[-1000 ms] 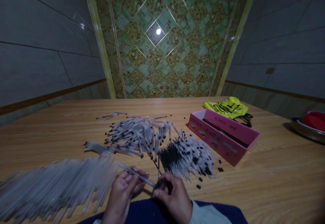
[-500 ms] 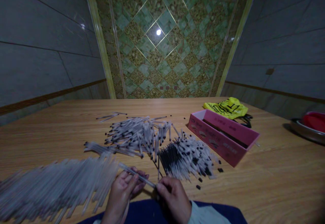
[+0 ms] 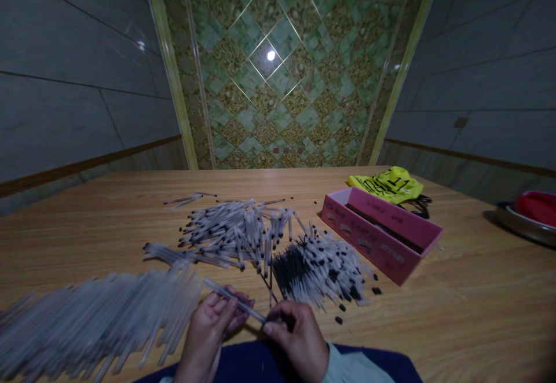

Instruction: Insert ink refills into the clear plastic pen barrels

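A clear, slim plastic tube (image 3: 237, 301) lies slantwise across the fingers of my left hand (image 3: 216, 322), pinched under its thumb. My right hand (image 3: 296, 334) closes thumb and fingers at the tube's near right end; a dark bit shows there, too small to name. Just beyond my right hand is a heap of white and black slender parts (image 3: 324, 270). Left of my left hand, many clear tubes (image 3: 104, 313) lie in a wide slanting row. Further back rests a pile of tubes with dark ends (image 3: 230, 226).
A pink open box (image 3: 373, 235) stands at the right, with a yellow bag (image 3: 388, 185) behind it. At the far right edge sits a metal tray with a red item (image 3: 536, 206). Small black pieces (image 3: 339, 320) are scattered near the heap. Tiled walls surround the wooden table (image 3: 473, 313).
My right hand's fingertips have shifted very slightly left along the tube's end. My left hand keeps the tube in nearly the same place.
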Motion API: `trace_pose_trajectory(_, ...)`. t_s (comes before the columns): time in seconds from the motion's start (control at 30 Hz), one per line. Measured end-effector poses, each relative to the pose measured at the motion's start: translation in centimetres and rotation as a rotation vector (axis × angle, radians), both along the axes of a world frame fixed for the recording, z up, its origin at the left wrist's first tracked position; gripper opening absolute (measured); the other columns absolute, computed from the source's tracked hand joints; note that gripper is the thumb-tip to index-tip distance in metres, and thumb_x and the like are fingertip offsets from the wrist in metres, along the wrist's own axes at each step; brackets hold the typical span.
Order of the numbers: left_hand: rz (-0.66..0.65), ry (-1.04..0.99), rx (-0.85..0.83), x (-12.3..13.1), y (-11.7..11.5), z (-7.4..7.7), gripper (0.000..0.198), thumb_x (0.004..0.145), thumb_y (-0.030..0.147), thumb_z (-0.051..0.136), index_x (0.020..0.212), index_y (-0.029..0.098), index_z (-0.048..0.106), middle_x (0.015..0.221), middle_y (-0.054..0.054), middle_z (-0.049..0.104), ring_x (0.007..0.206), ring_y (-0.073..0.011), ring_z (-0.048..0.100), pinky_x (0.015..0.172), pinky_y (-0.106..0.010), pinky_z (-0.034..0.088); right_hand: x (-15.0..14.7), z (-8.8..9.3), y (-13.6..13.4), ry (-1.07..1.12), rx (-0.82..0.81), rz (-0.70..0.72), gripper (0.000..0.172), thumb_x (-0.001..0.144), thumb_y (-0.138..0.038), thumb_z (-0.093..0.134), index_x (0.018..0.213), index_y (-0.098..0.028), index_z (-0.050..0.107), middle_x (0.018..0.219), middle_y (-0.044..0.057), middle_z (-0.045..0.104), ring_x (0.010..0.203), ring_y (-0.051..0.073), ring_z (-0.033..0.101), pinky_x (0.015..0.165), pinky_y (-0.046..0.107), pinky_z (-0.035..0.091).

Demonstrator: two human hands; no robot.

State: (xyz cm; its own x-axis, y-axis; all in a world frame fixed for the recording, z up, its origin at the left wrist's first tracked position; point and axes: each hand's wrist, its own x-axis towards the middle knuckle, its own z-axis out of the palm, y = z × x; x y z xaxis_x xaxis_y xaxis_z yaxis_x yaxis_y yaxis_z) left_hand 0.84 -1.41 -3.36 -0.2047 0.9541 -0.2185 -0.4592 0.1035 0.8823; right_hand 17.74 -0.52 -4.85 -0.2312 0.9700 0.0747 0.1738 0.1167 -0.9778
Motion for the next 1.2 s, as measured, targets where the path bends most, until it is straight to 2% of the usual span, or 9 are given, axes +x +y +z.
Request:
trace_pose_trajectory(0.17, -0.006, -0.014, -0.003, -0.2, 0.1, -0.6, 0.037, 0.059, 0.027, 0.077, 0.086, 0.014, 0.055, 0.078, -0.007, 0.070, 0.078, -0.0207, 0.066, 0.069, -0.032, 0.054, 0.2, 1.1, -0.3, -0.178, 0.132, -0.033, 0.008, 0.065, -0.023, 0.066, 0.064, -0.015, 0.067, 0.057, 0.000, 0.059, 0.057, 0.013, 0.052, 0.052, 0.021, 0.033)
trace_pose_trajectory(0.33, 0.113, -0.007, -0.039, -1.0, 0.6, -0.9, 0.038, 0.053, 0.030, 0.080, 0.080, 0.012, 0.059, 0.075, -0.005, 0.070, 0.068, -0.0163, 0.065, 0.064, -0.027, 0.054, 0.3, 1.2, -0.7, -0.355, 0.336, -0.075, 0.004, 0.061, -0.013, 0.062, 0.061, -0.017, 0.064, 0.057, -0.001, 0.058, 0.055, 0.012, 0.052, 0.051, 0.021, 0.031)
trace_pose_trajectory(0.53, 0.114, 0.008, -0.037, -1.2, 0.7, -0.7, 0.035, 0.055, 0.032, 0.079, 0.078, 0.013, 0.060, 0.070, -0.003, 0.068, 0.063, -0.0133, 0.063, 0.055, -0.022, 0.052, 3.0, 2.6, 1.8, -0.507, 0.455, -0.238, 0.012, 0.075, -0.027, 0.056, 0.072, -0.018, 0.063, 0.067, 0.001, 0.063, 0.063, 0.014, 0.057, 0.057, 0.022, 0.035)
trace_pose_trajectory(0.73, 0.063, -0.001, -0.044, -0.8, 0.6, -0.9, 0.037, 0.057, 0.031, 0.078, 0.085, 0.014, 0.060, 0.071, -0.002, 0.068, 0.064, -0.0138, 0.063, 0.055, -0.021, 0.051, 8.6, 3.4, 6.0, -0.846, 0.420, -0.573, 0.020, 0.080, -0.035, 0.050, 0.085, -0.021, 0.063, 0.082, 0.003, 0.067, 0.069, 0.018, 0.060, 0.058, 0.025, 0.034)
trace_pose_trajectory(0.83, 0.056, 0.003, -0.046, -0.8, 0.6, -0.8, 0.037, 0.059, 0.032, 0.077, 0.086, 0.015, 0.058, 0.071, -0.002, 0.068, 0.064, -0.0134, 0.063, 0.055, -0.022, 0.051, 10.3, 3.1, 6.9, -0.978, 0.374, -0.638, 0.018, 0.079, -0.034, 0.052, 0.087, -0.023, 0.063, 0.083, 0.003, 0.068, 0.071, 0.020, 0.061, 0.057, 0.026, 0.033)
trace_pose_trajectory(0.93, 0.058, -0.003, -0.051, -0.6, 0.5, -0.5, 0.039, 0.057, 0.033, 0.077, 0.086, 0.015, 0.058, 0.070, -0.002, 0.067, 0.062, -0.0132, 0.062, 0.054, -0.022, 0.050, 10.2, 3.2, 6.9, -0.955, 0.383, -0.687, 0.025, 0.078, -0.032, 0.053, 0.099, -0.022, 0.061, 0.094, 0.005, 0.067, 0.074, 0.020, 0.061, 0.058, 0.026, 0.034)
trace_pose_trajectory(1.03, 0.040, 0.016, -0.053, -0.4, 0.4, -0.1, 0.037, 0.057, 0.035, 0.077, 0.081, 0.014, 0.058, 0.067, -0.002, 0.066, 0.060, -0.0121, 0.061, 0.052, -0.020, 0.049, 8.1, 3.6, 5.6, -0.731, 0.441, -0.575, 0.027, 0.081, -0.034, 0.050, 0.100, -0.018, 0.060, 0.095, 0.007, 0.065, 0.077, 0.019, 0.060, 0.063, 0.026, 0.038)
trace_pose_trajectory(1.13, 0.012, 0.044, -0.037, -0.3, 0.3, 0.0, 0.034, 0.059, 0.036, 0.075, 0.078, 0.014, 0.058, 0.066, -0.001, 0.065, 0.059, -0.0112, 0.060, 0.052, -0.020, 0.048, 4.5, 3.7, 3.2, -0.494, 0.403, -0.168, 0.022, 0.082, -0.034, 0.051, 0.083, -0.017, 0.065, 0.078, 0.004, 0.067, 0.074, 0.016, 0.059, 0.063, 0.023, 0.038)
trace_pose_trajectory(1.2, 0.010, 0.056, -0.031, -0.3, 0.3, 0.0, 0.033, 0.059, 0.036, 0.075, 0.078, 0.015, 0.057, 0.066, 0.000, 0.065, 0.059, -0.0110, 0.059, 0.053, -0.020, 0.048, 2.2, 3.4, 1.5, -0.467, 0.345, 0.042, 0.018, 0.078, -0.034, 0.058, 0.075, -0.019, 0.068, 0.071, 0.001, 0.066, 0.066, 0.014, 0.058, 0.057, 0.021, 0.035)
